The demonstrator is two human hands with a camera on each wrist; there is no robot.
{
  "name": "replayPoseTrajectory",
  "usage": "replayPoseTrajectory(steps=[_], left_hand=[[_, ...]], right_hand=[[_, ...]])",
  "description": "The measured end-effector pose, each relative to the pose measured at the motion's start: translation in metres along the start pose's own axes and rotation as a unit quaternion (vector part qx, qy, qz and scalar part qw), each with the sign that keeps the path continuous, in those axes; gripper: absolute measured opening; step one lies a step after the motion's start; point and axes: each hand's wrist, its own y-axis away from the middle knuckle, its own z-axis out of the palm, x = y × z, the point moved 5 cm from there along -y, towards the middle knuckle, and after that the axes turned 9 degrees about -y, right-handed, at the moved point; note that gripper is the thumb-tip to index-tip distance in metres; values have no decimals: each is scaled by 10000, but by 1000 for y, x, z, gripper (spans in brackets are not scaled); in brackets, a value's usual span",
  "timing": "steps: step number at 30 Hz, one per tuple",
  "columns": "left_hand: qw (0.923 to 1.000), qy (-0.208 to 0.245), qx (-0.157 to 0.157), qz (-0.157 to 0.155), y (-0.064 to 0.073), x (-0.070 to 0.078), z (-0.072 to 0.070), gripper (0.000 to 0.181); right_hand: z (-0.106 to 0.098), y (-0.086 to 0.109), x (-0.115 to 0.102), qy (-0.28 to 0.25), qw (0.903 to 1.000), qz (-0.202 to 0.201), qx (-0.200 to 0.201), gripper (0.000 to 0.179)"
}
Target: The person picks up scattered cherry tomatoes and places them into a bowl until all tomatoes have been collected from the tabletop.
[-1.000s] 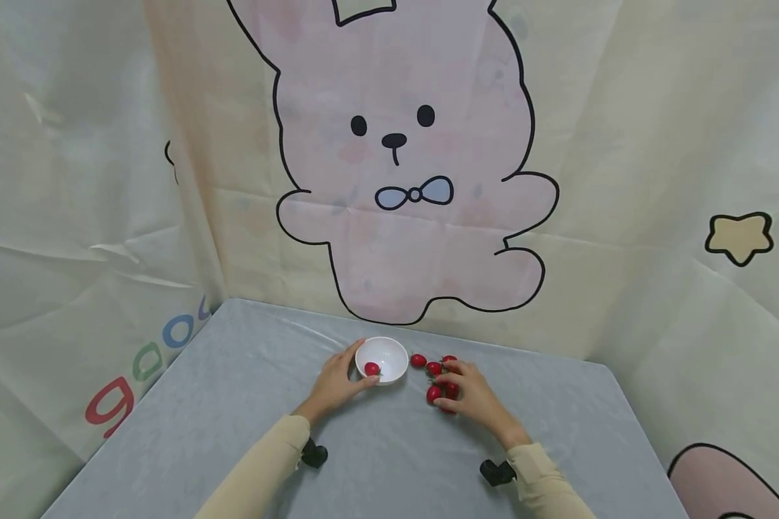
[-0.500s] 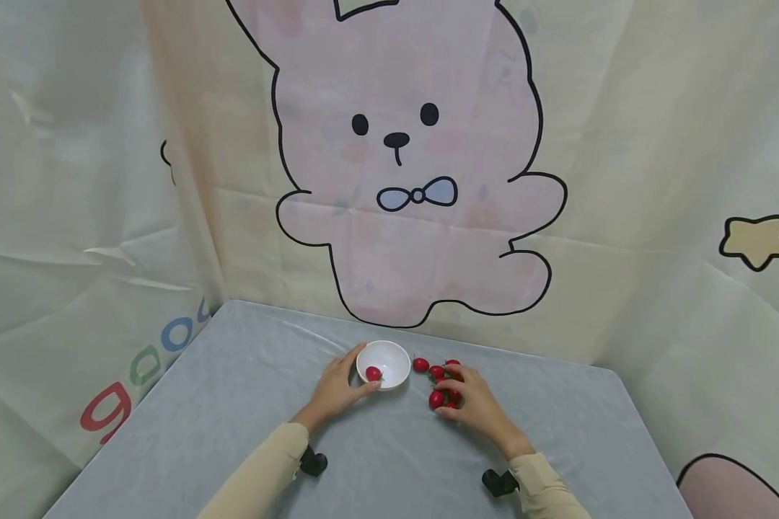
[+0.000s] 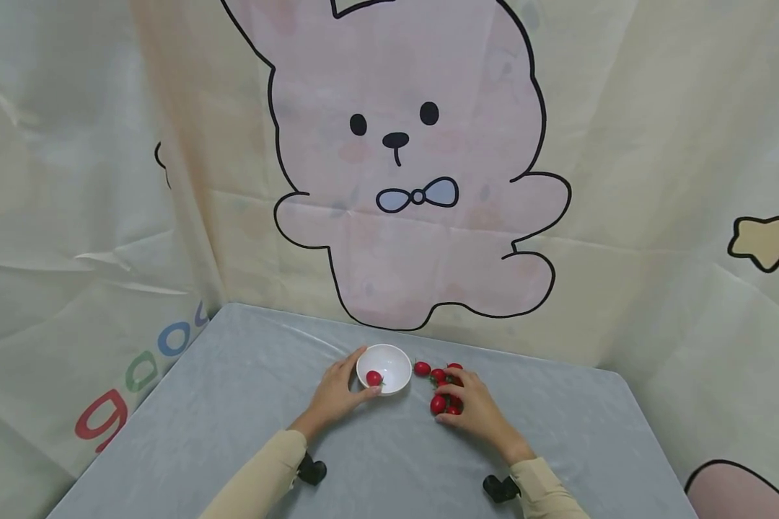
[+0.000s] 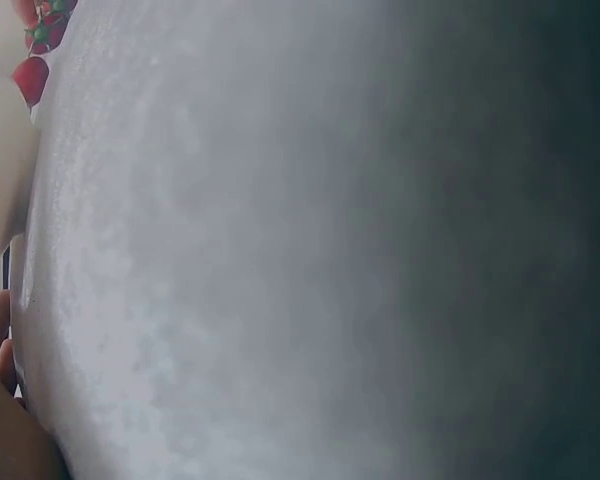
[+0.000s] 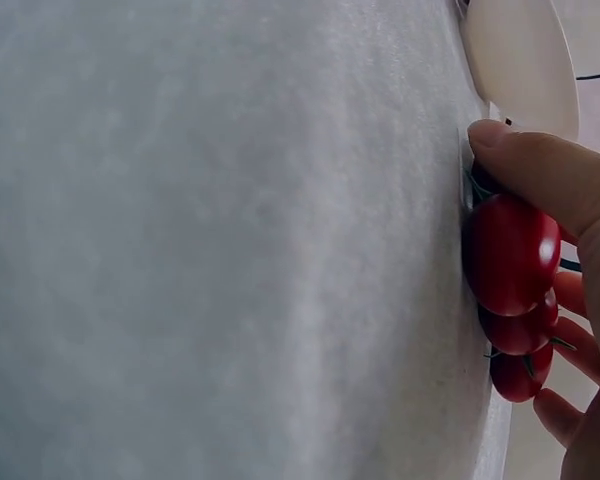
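My left hand [image 3: 334,395] holds a small white bowl [image 3: 397,369] by its left side, thumb at the near rim and fingers behind. One red cherry tomato [image 3: 373,378] lies inside the bowl. To the right, my right hand [image 3: 482,409] curls round a cluster of cherry tomatoes [image 3: 438,404] on the table, partly covering them. From the right wrist, the thumb [image 5: 550,165] shows beside a large tomato [image 5: 510,255], with fingertips behind the others. The left wrist view catches only the bowl's outer wall [image 4: 0,160] and part of the hand.
Grey cloth covers the table [image 3: 376,461]. One cherry tomato [image 3: 422,369] sits between the bowl and the cluster. A printed curtain [image 3: 428,267] hangs along the table's back edge, with more curtain at both sides. Black wrist cameras [image 3: 311,470] hang below the sleeves.
The head view has shifted slightly, so the table sits lower in it. Both hands stay nearly in place, at the bowl and at the tomato cluster.
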Motion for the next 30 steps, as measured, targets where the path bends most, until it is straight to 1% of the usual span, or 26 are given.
replayPoseTrajectory(steps=[6,13,17,23,27,30], left_hand=[[10000,62,-28,-54,-1,1,0,91],[10000,34,-34,-53,1,-2,3,93],[9999,102,-19,-34,2,-1,2,93],[10000,57,-19,0,1,-1,1,93],[9999,104,26,12,-1,-2,0,93],[10000,76,-22,24,-2,-3,4,93]], right_hand=[[-1,0,1,65,9996,-237,106,39],[0,5,0,-5,9999,-62,93,36],[1,6,0,-32,9999,28,118,38],[4,5,2,64,9998,115,169,38],[4,3,1,72,9996,63,280,37],[3,4,0,108,9993,-8,345,38]])
